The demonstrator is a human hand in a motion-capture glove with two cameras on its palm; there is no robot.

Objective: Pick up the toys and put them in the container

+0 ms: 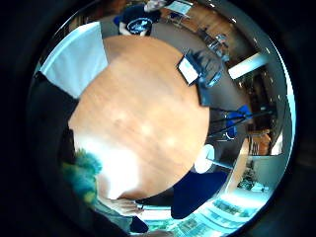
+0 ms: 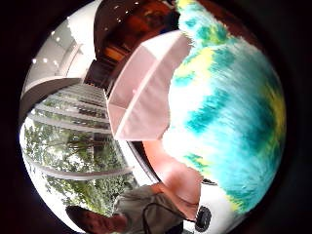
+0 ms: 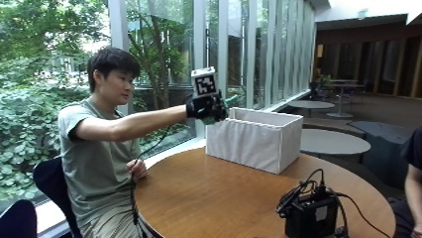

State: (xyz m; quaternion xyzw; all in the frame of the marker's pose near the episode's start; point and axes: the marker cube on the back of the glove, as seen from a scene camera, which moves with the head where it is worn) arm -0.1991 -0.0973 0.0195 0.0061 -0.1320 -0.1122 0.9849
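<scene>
In the outside view my gloved right hand (image 3: 206,106) is raised at the near left corner of the white fabric container (image 3: 257,139), which stands on the round wooden table (image 3: 217,198). The hand grips a fluffy teal, white and yellow plush toy (image 3: 226,102); only small green tufts of it show around the glove. That fur fills much of the thumb side palm view (image 2: 229,112), with the open container (image 2: 141,92) right beside it. In the little finger side view the toy (image 1: 84,175) shows at the rim, above the table (image 1: 143,118) and beside the container (image 1: 76,61).
A black device with cables (image 3: 310,213) stands on the near right part of the table. The person's bare left hand (image 3: 137,168) rests at the table's edge. Another person's arm (image 3: 414,188) is at the right edge. More round tables (image 3: 333,141) stand behind.
</scene>
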